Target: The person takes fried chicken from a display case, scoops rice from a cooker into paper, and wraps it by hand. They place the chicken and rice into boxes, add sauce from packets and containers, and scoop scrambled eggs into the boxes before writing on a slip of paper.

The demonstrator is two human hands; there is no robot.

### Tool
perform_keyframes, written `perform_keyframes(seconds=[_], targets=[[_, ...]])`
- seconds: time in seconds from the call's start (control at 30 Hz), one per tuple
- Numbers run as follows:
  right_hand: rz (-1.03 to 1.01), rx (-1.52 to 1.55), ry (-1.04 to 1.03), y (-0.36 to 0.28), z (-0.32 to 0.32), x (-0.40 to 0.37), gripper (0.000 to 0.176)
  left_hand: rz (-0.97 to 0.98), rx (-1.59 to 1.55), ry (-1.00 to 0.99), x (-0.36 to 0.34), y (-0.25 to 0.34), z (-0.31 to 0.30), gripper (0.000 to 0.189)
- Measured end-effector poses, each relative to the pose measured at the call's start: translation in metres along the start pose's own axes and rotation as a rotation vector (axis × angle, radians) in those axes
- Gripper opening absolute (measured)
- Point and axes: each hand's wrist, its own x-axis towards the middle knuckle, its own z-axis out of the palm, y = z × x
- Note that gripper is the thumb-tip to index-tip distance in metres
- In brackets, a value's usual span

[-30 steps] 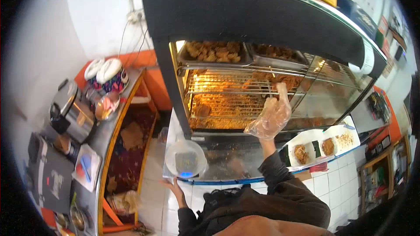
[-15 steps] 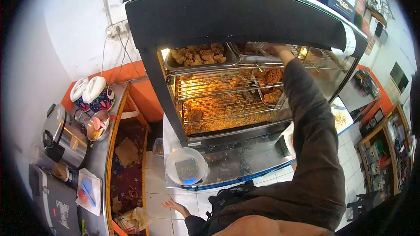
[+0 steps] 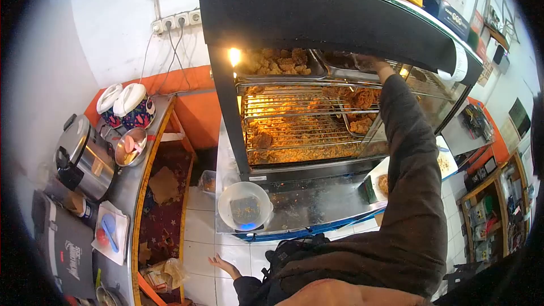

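Observation:
My right hand (image 3: 372,63) reaches into a lit warming cabinet (image 3: 317,17), over a metal tray (image 3: 339,71) on the upper rack. Its fingers are in shadow, and I cannot tell whether they hold anything. Left of that tray, another tray (image 3: 321,68) is heaped with fried chicken pieces (image 3: 280,63). Below on the wire rack (image 3: 294,107), more fried chicken (image 3: 362,98) lies in a smaller tray, partly behind my sleeve. My left hand (image 3: 224,265) hangs low over the tiled floor, fingers apart, holding nothing.
A translucent tub (image 3: 245,207) stands on the steel counter (image 3: 306,212) before the cabinet. A white board (image 3: 445,161) with crumbs lies at the right. On the left side table are a rice cooker (image 3: 85,158), a bowl (image 3: 131,146) and a plate with a blue utensil (image 3: 110,232).
The view has shifted, so the cabinet appears further right. My right hand stays in the upper part of the cabinet, and my left hand remains low with its fingers apart.

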Motion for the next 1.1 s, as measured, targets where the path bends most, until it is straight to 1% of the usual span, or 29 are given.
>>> perform_keyframes(seconds=[0.13,0.2,0.33,0.4,0.5,0.6,0.7,0.77,0.87,0.93,0.97,1.03,1.07,1.1], targets=[[-0.016,0.006,0.004,0.005,0.001,0.003,0.045,-0.023,-0.017,-0.004,-0.010,0.012,-0.010,0.062],[-0.017,0.005,0.004,0.004,-0.001,0.009,0.046,0.005,-0.047,-0.045,-0.015,0.015,-0.011,0.061],[-0.014,0.004,0.006,0.010,0.007,-0.001,0.046,0.014,-0.060,-0.095,-0.011,-0.002,-0.016,0.062],[-0.020,0.004,0.015,0.012,0.011,-0.007,0.046,-0.153,-0.006,-0.159,-0.019,0.003,-0.018,0.062],[-0.050,-0.001,0.027,0.014,0.004,0.010,0.047,-0.217,0.019,-0.204,-0.024,-0.008,-0.028,0.067],[-0.071,-0.003,0.032,0.022,0.012,0.000,0.047,-0.262,0.010,-0.151,-0.029,-0.009,-0.038,0.062],[-0.083,-0.006,0.036,0.029,0.016,-0.011,0.048,-0.279,0.030,-0.138,-0.031,-0.012,-0.048,0.064],[-0.093,-0.006,0.037,0.019,0.011,0.001,0.048,-0.294,0.033,-0.135,-0.028,-0.016,-0.051,0.065],[-0.115,-0.008,0.037,0.024,0.025,-0.012,0.048,-0.321,0.025,-0.131,-0.030,-0.018,-0.053,0.066],[-0.367,-0.278,0.797,0.032,0.055,-0.007,0.044,-0.348,0.021,-0.128,-0.031,-0.022,-0.052,0.065],[-0.372,-0.277,0.797,0.035,0.070,0.003,0.044,-0.351,0.021,-0.123,-0.032,-0.024,-0.051,0.065],[-0.357,0.173,0.998,0.040,0.093,0.025,0.036,-0.375,0.037,-0.145,-0.032,-0.023,-0.049,0.064],[-0.359,0.176,0.993,0.040,0.090,0.020,0.036,-0.377,0.041,-0.142,-0.032,-0.024,-0.049,0.064],[-0.352,0.102,0.860,0.038,0.082,0.009,0.040,-0.366,0.033,-0.149,-0.032,-0.024,-0.048,0.063]])
